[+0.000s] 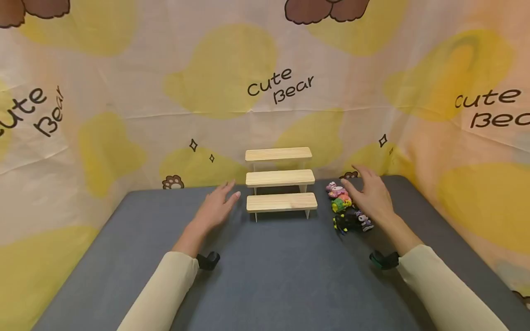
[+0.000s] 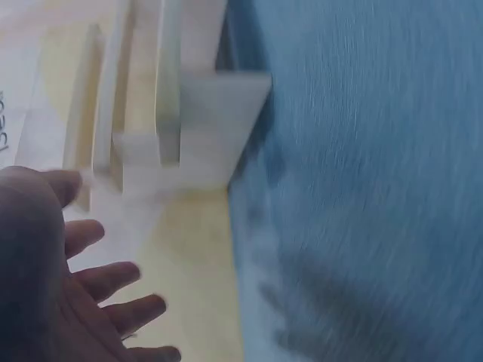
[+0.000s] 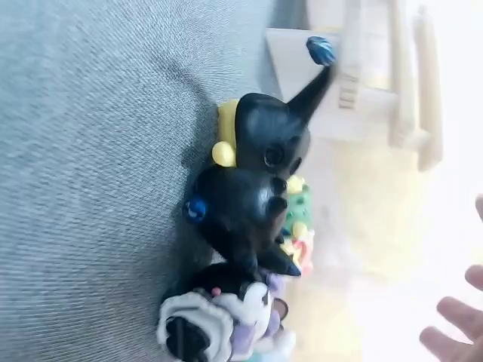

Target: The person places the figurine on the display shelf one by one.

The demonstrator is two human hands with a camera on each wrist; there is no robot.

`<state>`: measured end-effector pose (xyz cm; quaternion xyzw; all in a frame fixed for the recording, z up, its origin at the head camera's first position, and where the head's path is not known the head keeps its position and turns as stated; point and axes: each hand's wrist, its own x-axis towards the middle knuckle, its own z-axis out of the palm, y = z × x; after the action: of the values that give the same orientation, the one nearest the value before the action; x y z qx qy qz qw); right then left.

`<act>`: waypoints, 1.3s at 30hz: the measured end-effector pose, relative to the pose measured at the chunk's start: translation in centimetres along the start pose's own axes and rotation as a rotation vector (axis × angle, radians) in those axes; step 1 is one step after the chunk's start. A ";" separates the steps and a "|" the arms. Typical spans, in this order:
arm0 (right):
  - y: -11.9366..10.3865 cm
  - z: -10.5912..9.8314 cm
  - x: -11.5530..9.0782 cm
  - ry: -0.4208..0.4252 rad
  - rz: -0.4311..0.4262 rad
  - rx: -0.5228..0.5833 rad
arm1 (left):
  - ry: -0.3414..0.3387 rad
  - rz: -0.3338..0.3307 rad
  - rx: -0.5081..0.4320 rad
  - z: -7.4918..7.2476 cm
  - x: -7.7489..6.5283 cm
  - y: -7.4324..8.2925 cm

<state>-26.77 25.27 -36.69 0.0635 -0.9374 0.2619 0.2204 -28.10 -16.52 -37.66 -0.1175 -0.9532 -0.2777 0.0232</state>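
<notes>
A three-step wooden display stand [image 1: 281,202] stands at the back middle of the table, its steps bare. To its left my left hand [image 1: 213,207] is held in the air with fingers spread, holding nothing; the left wrist view shows that hand [image 2: 98,294] beside the stand's side panel [image 2: 207,124]. My right hand [image 1: 372,195] hovers over the right side, fingers extended and holding nothing. Below and beside it lies a cluster of small toy figures: a pink one [image 1: 332,187], a green one [image 1: 340,205], a black one [image 3: 249,204] and a black-and-white one with purple [image 3: 226,317].
A dark grey-blue cloth covers the table [image 1: 265,276]. Behind and at both sides hangs a patterned fabric [image 1: 219,69] with yellow patches and "Cute Bear" lettering, close to the table's back edge. Dark wrist straps [image 1: 209,261] sit at both sleeves.
</notes>
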 end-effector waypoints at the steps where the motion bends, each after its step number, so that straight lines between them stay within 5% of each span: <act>1: 0.2 -0.1 -0.3 0.045 0.011 0.043 | -0.011 -0.003 -0.030 0.3 -0.2 0.1; 8: 1.9 -1.0 -1.9 0.316 0.265 0.300 | 0.043 -0.058 -0.336 2.5 -0.4 0.6; 12: 3.5 -0.6 -2.5 0.372 0.403 0.419 | 0.123 -0.059 -0.483 3.9 0.1 0.1; 17: 5.9 1.1 -3.1 0.383 0.454 0.495 | 0.175 -0.049 -0.596 5.6 0.5 -0.8; 22: 7.5 2.5 -3.8 0.336 0.443 0.466 | 0.220 -0.053 -0.688 7.5 0.5 -1.6; 30: 8.5 2.8 -5.5 0.112 0.395 0.260 | 0.227 -0.043 -0.694 8.9 0.1 -1.7; 34: 8.6 2.4 -5.9 0.026 0.345 0.181 | 0.215 -0.024 -0.705 9.0 0.4 -1.4; 39: 8.8 2.5 -5.6 -0.015 0.272 0.109 | 0.198 -0.008 -0.707 6.8 -0.7 0.8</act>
<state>-24.80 31.52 -45.14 -0.0504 -0.9234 0.3396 0.1718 -27.15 -12.38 -43.12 -0.0870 -0.7918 -0.6003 0.0720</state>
